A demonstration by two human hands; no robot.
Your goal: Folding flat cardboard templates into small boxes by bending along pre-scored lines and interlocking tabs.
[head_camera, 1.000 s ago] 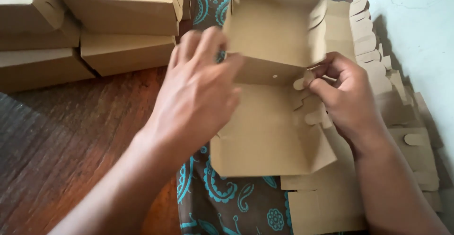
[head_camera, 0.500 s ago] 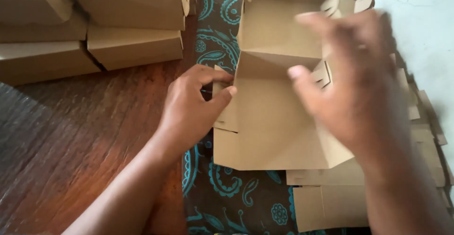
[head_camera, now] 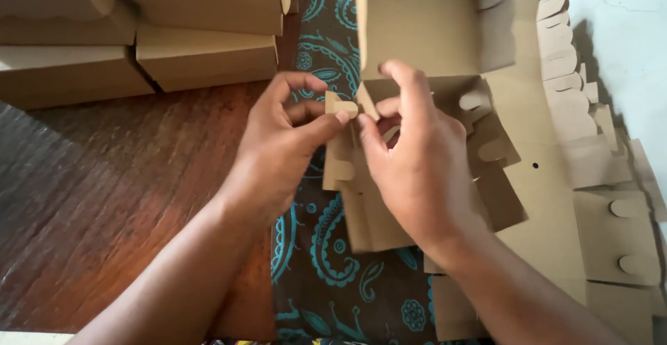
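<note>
Left hand point(head_camera: 281, 143) is in tight on the near-left corner of the brown cardboard box blank point(head_camera: 424, 39), thumb and forefinger pinched on a small rounded corner tab point(head_camera: 342, 107). Right hand point(head_camera: 413, 168) sits just beside it, curled over the same corner, thumb and index finger pressing on the folded flap there; the rest of its grip is hidden under the back of the hand, so how much card it has I cannot tell.

The blank lies on the dark paisley cloth point(head_camera: 323, 248) right in front of the person, half raised: its far panel stands up at the top of the view, the lower panels run down under the right wrist. Long axis runs away from the person, near edge to far edge, with the open side facing up.

It looks light, thin and stiff along the creases, floppy between them. Those little tabs would crease or tear if pulled hard, so I'd say fingertips at the fold lines and corners are the places to hold.

To the right, touching the cloth's edge, a stack of flat die-cut blanks point(head_camera: 590, 150) fans out. On the wooden table point(head_camera: 104, 199) up left sit finished closed cardboard boxes point(head_camera: 205, 56), well apart from the hands.
</note>
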